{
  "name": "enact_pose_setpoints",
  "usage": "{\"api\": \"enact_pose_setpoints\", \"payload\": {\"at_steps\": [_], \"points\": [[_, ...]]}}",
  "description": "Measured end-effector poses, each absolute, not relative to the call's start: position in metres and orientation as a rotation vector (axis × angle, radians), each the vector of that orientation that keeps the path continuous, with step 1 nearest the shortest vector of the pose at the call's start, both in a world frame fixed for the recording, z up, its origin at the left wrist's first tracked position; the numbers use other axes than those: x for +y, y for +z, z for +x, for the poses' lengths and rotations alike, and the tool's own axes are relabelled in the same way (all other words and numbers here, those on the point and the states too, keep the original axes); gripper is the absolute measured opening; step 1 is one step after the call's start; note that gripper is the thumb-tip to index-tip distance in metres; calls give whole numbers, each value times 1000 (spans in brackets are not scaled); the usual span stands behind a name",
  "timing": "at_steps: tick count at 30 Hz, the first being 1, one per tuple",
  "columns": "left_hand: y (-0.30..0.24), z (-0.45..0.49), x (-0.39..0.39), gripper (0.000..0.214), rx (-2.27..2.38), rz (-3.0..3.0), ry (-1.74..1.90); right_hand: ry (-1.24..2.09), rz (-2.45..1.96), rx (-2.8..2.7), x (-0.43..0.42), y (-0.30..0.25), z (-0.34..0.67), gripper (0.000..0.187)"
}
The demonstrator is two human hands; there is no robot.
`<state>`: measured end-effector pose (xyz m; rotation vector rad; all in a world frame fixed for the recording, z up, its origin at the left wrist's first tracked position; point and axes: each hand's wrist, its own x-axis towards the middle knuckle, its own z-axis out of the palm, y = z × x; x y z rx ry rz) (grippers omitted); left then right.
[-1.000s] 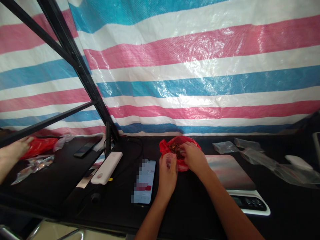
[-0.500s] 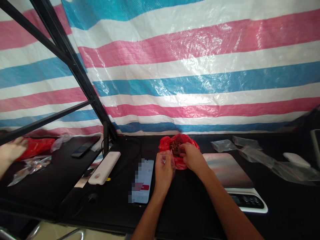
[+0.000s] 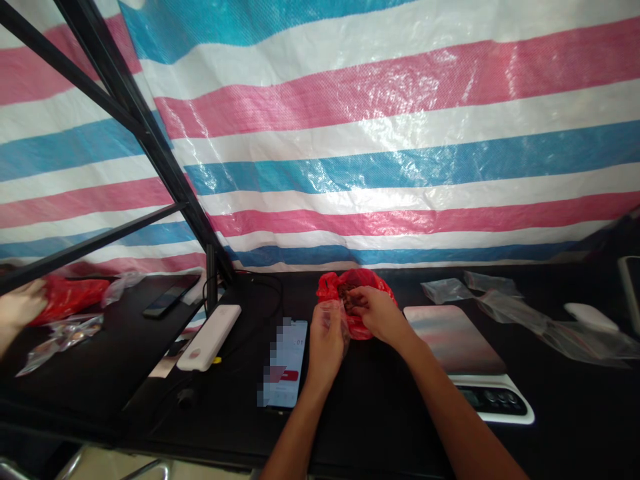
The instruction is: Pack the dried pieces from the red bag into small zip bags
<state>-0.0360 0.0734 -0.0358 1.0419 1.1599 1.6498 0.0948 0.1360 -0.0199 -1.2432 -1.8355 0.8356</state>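
A red plastic bag (image 3: 330,285) lies open on the black table (image 3: 380,413) and holds small dark brown pieces (image 3: 347,290). My right hand (image 3: 381,313) reaches into the bag's mouth, its fingers pinched over the brown pieces. Just left of the bag, my left hand (image 3: 326,347) is closed on a small clear plastic bag (image 3: 331,312), holding it upright beside the red one.
A phone (image 3: 286,363) lies left of my left hand, a white power bank (image 3: 209,337) further left. A kitchen scale (image 3: 465,353) sits to the right, with clear bags (image 3: 505,303) behind it. Another person's hand (image 3: 17,308) touches a red bag (image 3: 75,295) at far left.
My right hand has moved slightly left inside the red bag, toward the clear bag. The other person's hand at far left has drawn back toward the frame's edge.
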Motion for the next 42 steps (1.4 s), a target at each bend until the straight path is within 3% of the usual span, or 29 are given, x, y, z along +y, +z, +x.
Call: {"api": "enact_pose_setpoints", "payload": {"at_steps": [8,19,30,42], "points": [[-30,-41,64,34,1506,1363,1601,912,-1289,-1714,130,-2,109,30],[-30,-36,57,35,1507,1538,1468,1013,-1080,-1720,106,29,116,33],[-32,-35,54,31,1531,1608,1411,590,-1066,-2126,96,32,109,36],[-30,-38,52,34,1558,1684,1348,577,-1018,-2160,96,30,109,38]]}}
